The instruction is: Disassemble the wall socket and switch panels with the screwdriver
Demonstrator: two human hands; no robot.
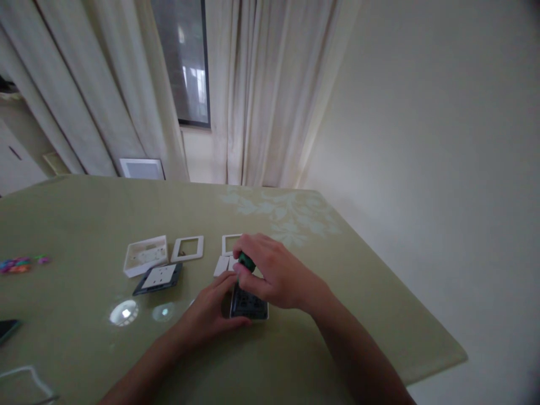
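My right hand is closed around the green handle of a screwdriver, held upright over a dark switch module with a pale edge. The screwdriver's tip is hidden behind my fingers. With thumb and fingers at its left side, my left hand grips the module against the table. Just beyond my hands lie a white frame and white rocker plates, partly covered by the right hand. To the left, a socket module with a white face leans by an open white mounting box.
A second white frame lies beside the box. Small colourful pieces, a dark flat object and a white cable are at the left of the green-covered table. Curtains and a wall stand behind and to the right.
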